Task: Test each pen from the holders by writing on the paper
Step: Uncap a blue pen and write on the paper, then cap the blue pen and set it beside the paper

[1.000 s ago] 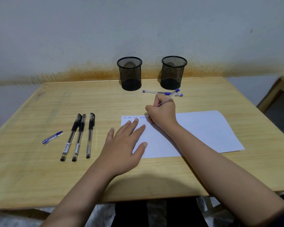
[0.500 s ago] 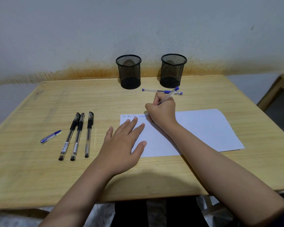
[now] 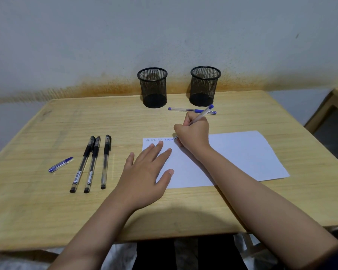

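**Pen four on trial at the top edge of the sheet**

Blue pen point(image 3: 201, 115) sits clamped in the right hand point(image 3: 193, 133), tip down on the paper point(image 3: 232, 154) at the end of a short line of written words point(image 3: 158, 140) along the paper's far edge. The left hand point(image 3: 144, 176) lies flat and spread, fingers on the paper's left corner, pinning it to the table point(image 3: 47, 211).

Left of the paper lie three capped black pens point(image 3: 92, 164) side by side, and further left a loose blue cap point(image 3: 60, 164). Beyond the paper, another blue pen point(image 3: 191, 110) rests in front of two mesh holders point(image 3: 179, 86), which look empty.

To finish this step well, I'd judge: keep the left palm weighted so the paper can't skate, write a full word with light, even pressure so any skipping in the ink shows, and keep the heel of the writing hand off the fresh marks. Then recap before setting it left of the paper, apart from the pen not yet tried.
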